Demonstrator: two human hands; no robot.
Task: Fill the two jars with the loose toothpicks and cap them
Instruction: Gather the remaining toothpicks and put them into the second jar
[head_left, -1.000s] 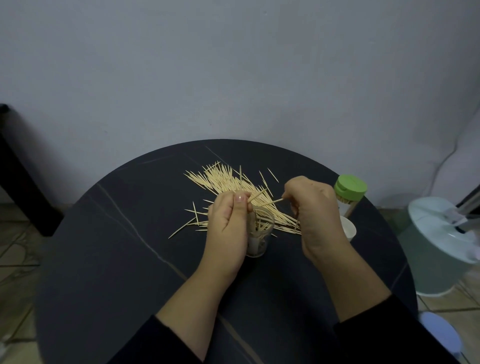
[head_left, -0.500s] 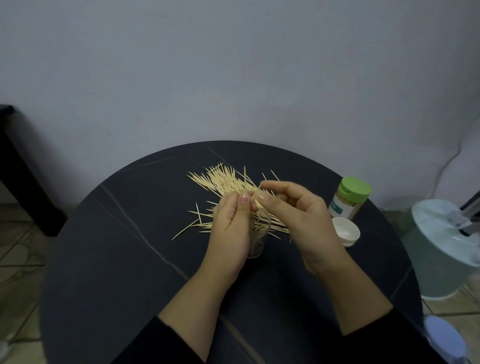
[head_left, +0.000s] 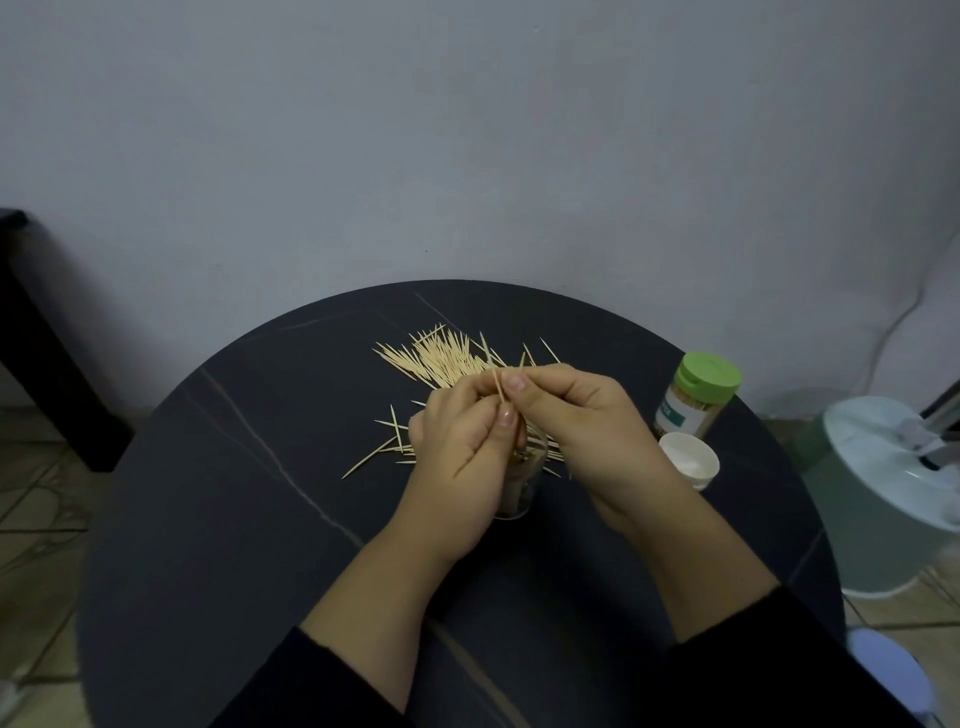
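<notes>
Black table (head_left: 218, 519), pale veins; tan toothpicks (head_left: 441, 358); green lid (head_left: 710, 375); white cap (head_left: 688, 458).

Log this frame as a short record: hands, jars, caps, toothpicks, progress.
left hand: grips open jar, upright on table
right hand: pinches toothpick over the open jar
capped jar: green lid on, toothpicks inside, near right edge
white cap: off, in front of capped jar
pile: many loose, behind the hands
progress: one jar capped; other open, partly filled

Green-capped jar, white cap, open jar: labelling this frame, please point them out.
green-capped jar (head_left: 696, 402), head view, body below lid
white cap (head_left: 688, 460), head view, hollow inside
open jar (head_left: 512, 499), head view, lower wall
</notes>
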